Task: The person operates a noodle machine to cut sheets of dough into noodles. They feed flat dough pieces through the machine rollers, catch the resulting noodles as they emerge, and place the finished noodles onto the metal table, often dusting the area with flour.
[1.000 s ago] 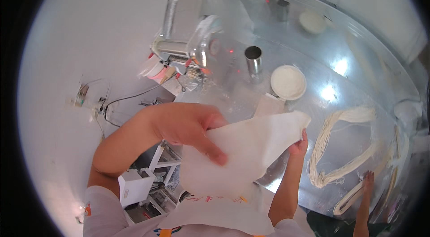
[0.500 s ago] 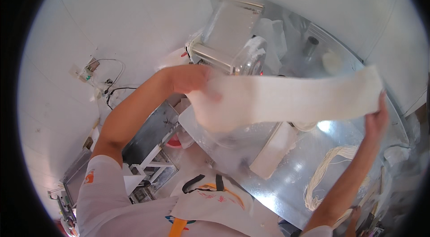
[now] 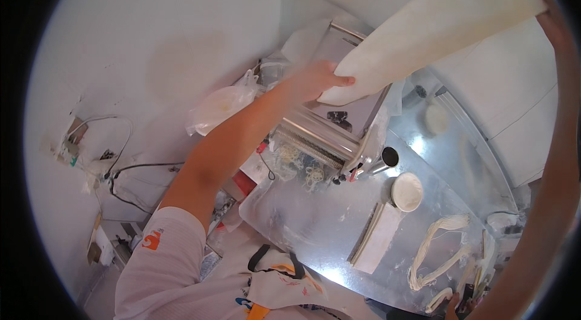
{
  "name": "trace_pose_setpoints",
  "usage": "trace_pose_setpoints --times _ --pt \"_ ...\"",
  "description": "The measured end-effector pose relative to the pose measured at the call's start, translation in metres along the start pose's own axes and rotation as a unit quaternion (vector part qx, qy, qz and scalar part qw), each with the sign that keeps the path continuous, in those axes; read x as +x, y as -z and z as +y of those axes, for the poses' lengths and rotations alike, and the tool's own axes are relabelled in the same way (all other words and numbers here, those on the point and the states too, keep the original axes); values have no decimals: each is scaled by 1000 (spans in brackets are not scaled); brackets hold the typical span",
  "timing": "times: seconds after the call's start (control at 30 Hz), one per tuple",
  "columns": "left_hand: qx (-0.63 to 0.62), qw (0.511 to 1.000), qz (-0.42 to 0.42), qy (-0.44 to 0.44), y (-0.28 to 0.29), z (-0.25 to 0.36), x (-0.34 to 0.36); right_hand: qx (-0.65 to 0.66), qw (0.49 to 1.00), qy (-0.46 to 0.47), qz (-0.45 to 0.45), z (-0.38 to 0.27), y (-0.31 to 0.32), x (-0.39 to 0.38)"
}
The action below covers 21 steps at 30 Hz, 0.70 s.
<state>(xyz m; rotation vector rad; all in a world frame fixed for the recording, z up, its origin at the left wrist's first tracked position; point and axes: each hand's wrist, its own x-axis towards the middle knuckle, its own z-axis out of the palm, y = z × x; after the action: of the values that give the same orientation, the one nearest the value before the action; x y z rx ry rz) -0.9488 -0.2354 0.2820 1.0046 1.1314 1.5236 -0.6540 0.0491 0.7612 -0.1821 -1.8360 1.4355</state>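
Observation:
A long pale dough sheet (image 3: pixel 442 20) is stretched between my hands above a metal noodle machine (image 3: pixel 321 135). My left hand (image 3: pixel 324 80) pinches the near end, its thumb on top, just over the machine's sloping tray. At the upper right my right hand (image 3: pixel 552 17) grips the raised far end, its fingers partly hidden behind the sheet. The sheet covers part of the machine's tray. In front of the machine's ridged rollers lie thin noodle scraps (image 3: pixel 311 176).
On the metal table (image 3: pixel 302 217) stand a bowl of white powder (image 3: pixel 407 192) and a metal cup (image 3: pixel 388 158). Folded dough strips (image 3: pixel 378 238) and a noodle bundle (image 3: pixel 423 253) lie nearer. Another person's hand (image 3: pixel 452 308) shows at the lower right. A plastic bag (image 3: pixel 224 105) sits left of the machine.
Both hands have lifted the dough sheet up and away, over the machine. It now slants up to the right, with my right hand much higher. The view has shifted too.

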Motion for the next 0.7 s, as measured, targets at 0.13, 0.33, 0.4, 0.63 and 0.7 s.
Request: trace_pose_setpoints --times 0.13,0.33,0.4,0.63,0.7 --pt "263 959 84 64 10 0 17 -344 937 47 35 44 -64 31" --pt "437 897 72 -1 30 -8 29 -6 993 -112 -28 80 -111 80" --pt "289 953 63 64 28 -2 27 5 993 -107 -44 85 -118 92" --pt "466 870 145 -72 48 -54 43 -4 992 -121 -32 108 -153 109" --pt "515 831 161 -135 45 -62 40 -1 991 -131 -16 122 -155 110"
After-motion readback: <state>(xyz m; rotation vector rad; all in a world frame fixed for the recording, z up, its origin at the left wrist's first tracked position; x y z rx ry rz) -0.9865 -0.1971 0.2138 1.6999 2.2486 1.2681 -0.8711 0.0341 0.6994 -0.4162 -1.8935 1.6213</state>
